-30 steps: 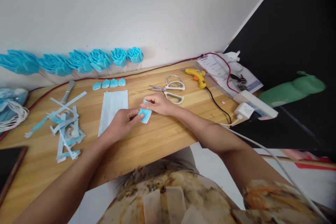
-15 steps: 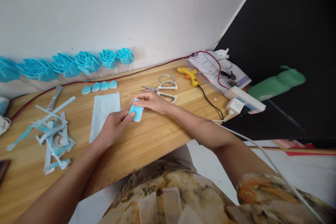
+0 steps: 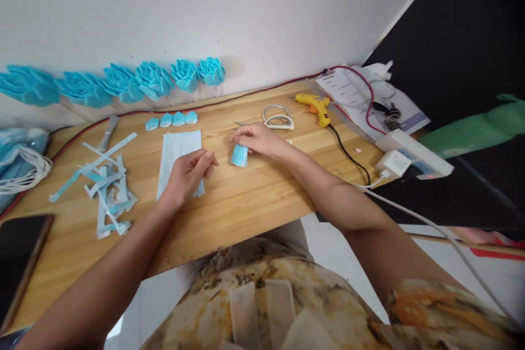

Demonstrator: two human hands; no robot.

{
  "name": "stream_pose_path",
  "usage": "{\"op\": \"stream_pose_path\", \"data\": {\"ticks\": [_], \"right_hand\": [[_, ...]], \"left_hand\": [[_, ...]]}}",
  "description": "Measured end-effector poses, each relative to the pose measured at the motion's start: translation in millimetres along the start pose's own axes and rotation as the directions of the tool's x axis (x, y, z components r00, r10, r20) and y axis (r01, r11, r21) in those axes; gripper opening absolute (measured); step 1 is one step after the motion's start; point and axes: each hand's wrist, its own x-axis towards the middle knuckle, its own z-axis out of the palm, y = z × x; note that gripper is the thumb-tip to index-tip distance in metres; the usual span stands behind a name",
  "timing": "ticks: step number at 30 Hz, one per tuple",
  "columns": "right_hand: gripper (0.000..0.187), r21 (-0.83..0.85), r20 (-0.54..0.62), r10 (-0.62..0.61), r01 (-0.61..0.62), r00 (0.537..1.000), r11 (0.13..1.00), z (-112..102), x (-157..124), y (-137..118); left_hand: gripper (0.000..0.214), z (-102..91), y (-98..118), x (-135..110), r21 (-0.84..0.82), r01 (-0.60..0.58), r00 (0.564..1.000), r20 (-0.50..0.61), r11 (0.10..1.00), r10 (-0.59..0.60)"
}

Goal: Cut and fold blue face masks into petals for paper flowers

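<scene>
My right hand (image 3: 260,141) pinches a small folded piece of blue mask fabric (image 3: 239,155) above the table. Beneath and behind that hand lie scissors with white handles (image 3: 283,124), mostly covered; one blade tip shows past the fingers. My left hand (image 3: 191,170) has its fingers curled in and its thumb against them, with nothing visible between. It is over the right edge of a flat, pale blue mask sheet (image 3: 176,145). Several small folded blue pieces (image 3: 166,120) sit in a row behind the sheet.
Cut strips (image 3: 109,191) lie in a heap at left, near a phone (image 3: 20,257) and a bag with white cords (image 3: 24,164). Blue fabric flowers (image 3: 153,79) line the wall. A yellow glue gun (image 3: 315,106), papers (image 3: 365,93) and a power strip (image 3: 426,156) are at right.
My left hand has let go of the folded blue piece and drawn apart from it. My right hand carries the piece over to the scissors. The view has shifted left.
</scene>
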Motion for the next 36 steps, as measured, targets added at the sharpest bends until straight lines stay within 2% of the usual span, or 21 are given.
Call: {"op": "stream_pose_path", "data": {"ticks": [3,5,8,12,15,18,19,22,26,28,32,34,36], "right_hand": [[0.019,-0.176,0.019,-0.028,0.031,0.999,0.984,1.3,-1.2,-1.8],[0.031,-0.257,0.012,-0.049,0.051,0.999,0.965,2.8,-2.6,-5.0],[0.051,-0.306,-0.009,-0.038,0.033,0.999,0.952,3.4,-3.7,-8.6],[0.060,-0.318,-0.016,-0.019,0.013,1.000,0.948,2.7,-2.9,-8.9],[0.050,-0.377,0.017,-0.056,0.058,0.998,0.924,3.4,-2.0,-7.6],[0.022,-0.444,0.066,-0.063,0.086,0.996,0.892,4.0,-1.2,-6.0],[0.020,-0.447,0.067,-0.046,0.072,0.997,0.892,3.5,-0.9,-5.3],[0.029,-0.429,0.098,-0.040,0.079,0.994,0.900,-1.0,-0.2,-3.1],[0.025,-0.367,0.299,-0.064,0.177,0.952,0.913,-8.5,-1.4,-3.3],[0.024,-0.387,0.339,-0.064,0.201,0.939,0.900,-9.4,-3.2,-5.9],[0.023,-0.531,0.290,-0.069,0.220,0.954,0.818,-6.9,-8.2,-14.5],[0.026,-0.593,0.189,-0.143,0.229,0.971,0.772,-7.2,-9.9,-18.3],[0.029,-0.624,0.048,-0.240,0.217,0.969,0.751,-10.0,-10.4,-20.2]], "left_hand": [[0.037,0.5,-2.8,0.8,-0.023,-0.010,1.000,-0.011,1.000,0.009],[0.037,0.6,-3.7,1.4,-0.033,-0.023,0.999,-0.025,0.999,0.022],[0.036,-0.3,-3.0,2.5,-0.036,-0.043,0.997,-0.062,0.998,0.041],[0.037,-1.4,-2.0,3.7,-0.043,-0.048,0.995,-0.089,0.998,0.044],[0.038,-1.5,-5.3,3.9,-0.045,-0.061,0.992,-0.109,0.997,0.056],[0.042,-2.7,-10.6,4.5,-0.055,-0.056,0.989,-0.136,0.997,0.048],[0.043,-3.6,-12.1,5.2,-0.059,-0.049,0.990,-0.136,0.997,0.041],[0.043,-9.0,-13.6,8.8,-0.060,-0.048,0.983,-0.179,0.997,0.037],[0.042,-18.9,-12.5,13.5,-0.048,-0.050,0.957,-0.286,0.998,0.034],[0.040,-21.7,-13.0,15.1,-0.038,-0.028,0.953,-0.301,0.999,0.015],[0.038,-20.8,-15.9,18.3,0.059,0.021,0.969,-0.246,0.998,-0.006],[0.038,-20.7,-16.5,19.6,0.117,0.031,0.971,-0.241,0.993,-0.002],[0.037,-24.1,-14.1,17.8,0.145,0.020,0.970,-0.244,0.989,0.016]]}}
